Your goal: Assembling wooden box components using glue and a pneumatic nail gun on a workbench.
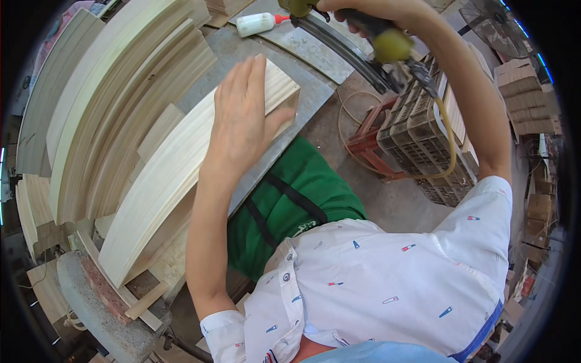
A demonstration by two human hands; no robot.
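Observation:
My left hand (242,118) lies flat on the end of a pale wooden board assembly (181,139), fingers stretched over its top and the thumb spread toward the end face. The wood rests on a grey worktop (318,97) in front of me. Up at the far right, my right hand (369,9) is wrapped round the grip of a pneumatic nail gun (390,47). Its dark magazine slants below, apart from the wood. A yellowish air hose (451,139) hangs from the gun's rear. The gun's nose is partly cut off by the top edge.
Curved wooden boards (121,109) stand stacked at the left. A white glue bottle (255,24) with a red tip lies on the far worktop. Right of the bench, a plastic crate (417,139) sits on a reddish stool (369,136). A concrete block (103,308) is at lower left.

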